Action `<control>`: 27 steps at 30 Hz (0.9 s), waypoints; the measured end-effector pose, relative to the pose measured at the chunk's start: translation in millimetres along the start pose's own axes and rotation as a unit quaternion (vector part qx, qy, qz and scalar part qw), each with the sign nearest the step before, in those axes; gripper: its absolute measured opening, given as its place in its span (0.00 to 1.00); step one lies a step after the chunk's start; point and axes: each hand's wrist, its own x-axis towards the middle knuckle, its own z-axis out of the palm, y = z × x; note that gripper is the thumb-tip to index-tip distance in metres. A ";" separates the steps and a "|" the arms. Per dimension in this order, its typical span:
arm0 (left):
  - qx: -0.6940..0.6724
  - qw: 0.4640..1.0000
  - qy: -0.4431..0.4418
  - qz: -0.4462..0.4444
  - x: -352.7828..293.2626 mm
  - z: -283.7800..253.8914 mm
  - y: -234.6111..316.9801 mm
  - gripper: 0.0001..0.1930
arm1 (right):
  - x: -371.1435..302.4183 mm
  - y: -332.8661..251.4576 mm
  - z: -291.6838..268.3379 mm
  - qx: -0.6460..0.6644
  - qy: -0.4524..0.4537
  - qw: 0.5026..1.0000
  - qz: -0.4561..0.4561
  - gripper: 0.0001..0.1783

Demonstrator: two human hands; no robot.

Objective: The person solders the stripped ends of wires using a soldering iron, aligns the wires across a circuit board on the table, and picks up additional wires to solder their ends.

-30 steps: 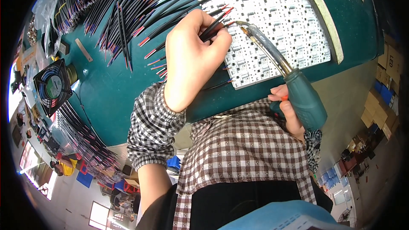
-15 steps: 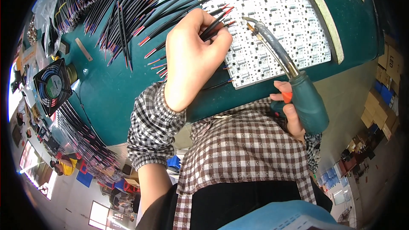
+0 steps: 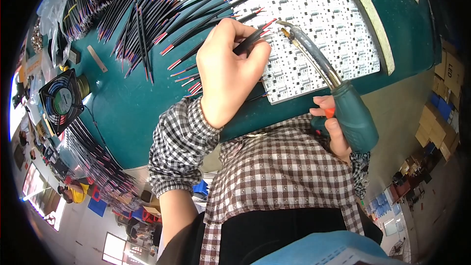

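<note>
Between the thumb and fingers of my left hand (image 3: 225, 71) is a black cable (image 3: 249, 40). Its bare end with red wire points right, over a white circuit board panel (image 3: 326, 19) covered in small repeated components. My right hand (image 3: 336, 127) is wrapped round a soldering gun (image 3: 357, 120) with a dark green handle and a red trigger. The gun's bent tip reaches up and left over the panel, close to the cable's end; whether they touch I cannot tell. Several black cables lie along the panel's left edge, some passing beneath my left hand.
Loose cables (image 3: 144, 24) and tied bundles (image 3: 95, 0) lie at the far left of the green table (image 3: 132, 122). A small fan (image 3: 62, 100) stands by the left edge. A pale curved strip (image 3: 371, 19) rests along the panel's right side. Cardboard boxes (image 3: 434, 127) are stacked farther right.
My left hand has shifted slightly right and nearer to me, and the cable's end now sits closer to the gun's tip. The soldering gun has barely moved.
</note>
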 end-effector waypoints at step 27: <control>-0.072 0.995 -0.017 -0.073 8.6 -3.2 4.8 0.06 | -4.0 11.6 1.2 -0.038 0.026 0.999 -0.006 0.20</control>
